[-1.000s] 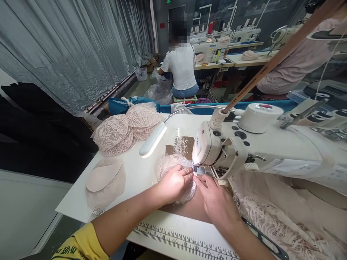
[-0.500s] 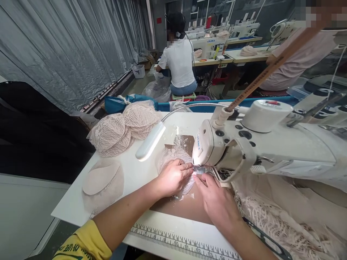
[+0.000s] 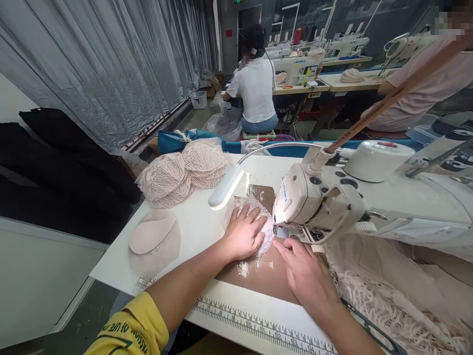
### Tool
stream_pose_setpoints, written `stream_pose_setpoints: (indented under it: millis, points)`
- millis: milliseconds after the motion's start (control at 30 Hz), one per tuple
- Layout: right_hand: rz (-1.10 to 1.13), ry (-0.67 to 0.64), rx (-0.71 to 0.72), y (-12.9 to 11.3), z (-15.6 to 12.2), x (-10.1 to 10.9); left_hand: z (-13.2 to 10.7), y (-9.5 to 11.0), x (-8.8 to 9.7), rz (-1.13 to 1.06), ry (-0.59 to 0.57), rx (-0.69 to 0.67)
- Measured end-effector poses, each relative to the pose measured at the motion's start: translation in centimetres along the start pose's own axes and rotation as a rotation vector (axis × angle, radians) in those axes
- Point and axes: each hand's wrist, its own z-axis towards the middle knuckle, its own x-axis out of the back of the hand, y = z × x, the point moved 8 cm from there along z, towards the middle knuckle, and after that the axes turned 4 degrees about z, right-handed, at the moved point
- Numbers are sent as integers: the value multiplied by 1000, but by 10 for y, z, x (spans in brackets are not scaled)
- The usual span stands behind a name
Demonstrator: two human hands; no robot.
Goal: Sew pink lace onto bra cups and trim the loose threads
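My left hand [image 3: 243, 234] lies flat with fingers spread on a pale lace piece [image 3: 266, 242], just left of the needle of a white sewing machine [image 3: 321, 202]. My right hand [image 3: 305, 273] rests on the table below the needle, its fingertips stretched toward the lace edge at the presser foot. The lace lies under the machine head, partly hidden by my left hand. A white lamp head [image 3: 226, 188] on a flexible neck hangs over the work.
A pile of lace cups [image 3: 185, 172] and flat beige pads [image 3: 152, 237] lie at the table's left. Loose lace fabric [image 3: 388, 301] heaps at the right. A ruler strip [image 3: 258, 328] runs along the near edge. Other people sit at machines behind.
My left hand has gone from a curled pinch at the needle to lying flat with fingers spread, slightly farther from me. The view shifted a little.
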Motion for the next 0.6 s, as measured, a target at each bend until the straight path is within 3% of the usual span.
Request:
stream_pose_setpoints:
  millis: [133, 200, 300, 367, 433, 500, 600]
  points:
    - [132, 65, 14, 3, -4, 3, -6, -9, 8, -109, -76, 49]
    - [206, 118, 7, 7, -8, 6, -17, 0, 10, -234, -201, -53]
    - [310, 154, -4, 10, -11, 13, -45, 30, 19, -424, -333, -329]
    - [360, 127, -18, 10, -10, 16, -59, 42, 31, -500, -266, -400]
    - [393, 99, -37, 9, -9, 19, -65, 42, 39, -520, -143, -337]
    - [418, 86, -42, 9, -8, 21, -66, 38, 38, -469, -71, -246]
    - [425, 71, -4, 7, -7, 18, -62, 37, 26, -292, -72, -212]
